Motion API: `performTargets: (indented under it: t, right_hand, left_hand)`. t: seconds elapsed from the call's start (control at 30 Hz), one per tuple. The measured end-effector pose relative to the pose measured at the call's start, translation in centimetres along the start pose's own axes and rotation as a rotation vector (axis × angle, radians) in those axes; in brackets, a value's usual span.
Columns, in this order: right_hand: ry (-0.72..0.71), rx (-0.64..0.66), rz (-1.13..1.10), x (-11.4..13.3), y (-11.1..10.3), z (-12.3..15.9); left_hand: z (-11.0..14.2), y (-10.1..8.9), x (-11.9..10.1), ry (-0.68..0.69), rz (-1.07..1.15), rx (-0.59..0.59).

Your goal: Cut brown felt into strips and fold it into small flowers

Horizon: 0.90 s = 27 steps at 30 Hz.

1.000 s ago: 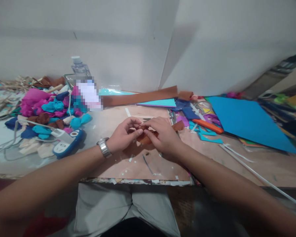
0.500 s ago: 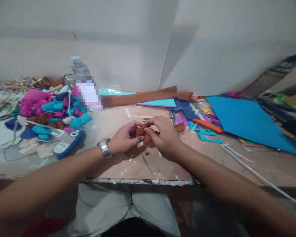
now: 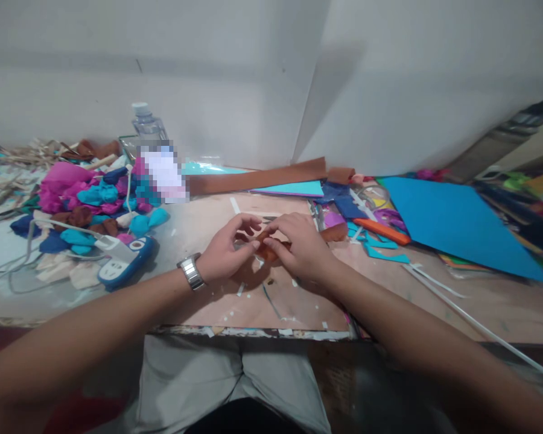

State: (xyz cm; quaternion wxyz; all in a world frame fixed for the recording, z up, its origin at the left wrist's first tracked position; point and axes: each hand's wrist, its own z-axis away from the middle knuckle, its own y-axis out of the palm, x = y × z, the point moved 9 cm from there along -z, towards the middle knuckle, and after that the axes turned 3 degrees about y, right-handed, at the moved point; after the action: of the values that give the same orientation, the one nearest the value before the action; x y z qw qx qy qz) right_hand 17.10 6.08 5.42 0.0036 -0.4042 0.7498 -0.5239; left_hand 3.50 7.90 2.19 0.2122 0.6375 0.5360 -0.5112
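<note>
Brown crepe paper (image 3: 268, 253) is bunched between my two hands above the middle of the table. My left hand (image 3: 226, 250), with a metal watch at the wrist, pinches its left end between thumb and finger. My right hand (image 3: 302, 246) has its thumb and fingers closed round the paper and covers much of it. A brown strip end (image 3: 335, 232) sticks out to the right behind that hand; whether it joins the held piece is hidden. Just beyond my fingertips lie dark pointed blades (image 3: 269, 219), partly covered.
Left are a pile of coloured crepe bundles (image 3: 102, 194), a blue power strip (image 3: 125, 262) and a bottle (image 3: 148, 125). A long brown strip (image 3: 257, 176) lies along the wall. Right are an orange cutter (image 3: 382, 230), a blue sheet (image 3: 457, 223) and white strips (image 3: 479, 325).
The brown paper between my hands looks smaller and lower. My left fingers have lifted and spread a little from it. More of the brown end shows to the right of my right hand.
</note>
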Motion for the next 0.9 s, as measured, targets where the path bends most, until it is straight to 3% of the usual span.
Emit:
performTargets:
  t: [0.9]
  right_hand:
    - [-0.045, -0.067, 0.003, -0.25, -0.29, 0.03]
  left_hand:
    - [0.2, 0.98, 0.75, -0.107, 0.226, 0.067]
